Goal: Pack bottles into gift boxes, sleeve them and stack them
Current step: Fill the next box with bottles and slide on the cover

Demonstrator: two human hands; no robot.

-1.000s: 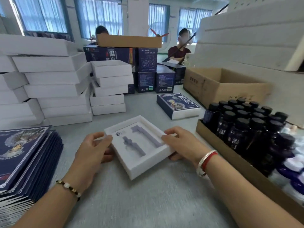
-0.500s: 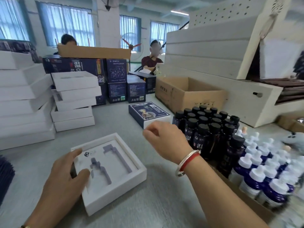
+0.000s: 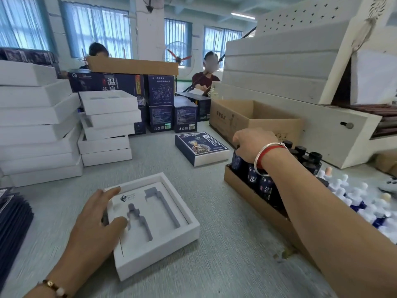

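Steadying open gift box [image 3: 150, 224] at 6 o'clock with flat, open left hand [image 3: 94, 229]; right hand [image 3: 253, 145] closing over dark bottles [image 3: 266, 186] at 3 o'clock, grip unclear; lift one straight up, clear of neighbours

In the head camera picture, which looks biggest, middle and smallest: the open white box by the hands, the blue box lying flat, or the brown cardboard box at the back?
1. Open white box: looks largest, though it sits nearest the camera.
2. Brown cardboard box: partly hidden, and farther away, so it may really be bigger.
3. Flat blue box: looks smallest.
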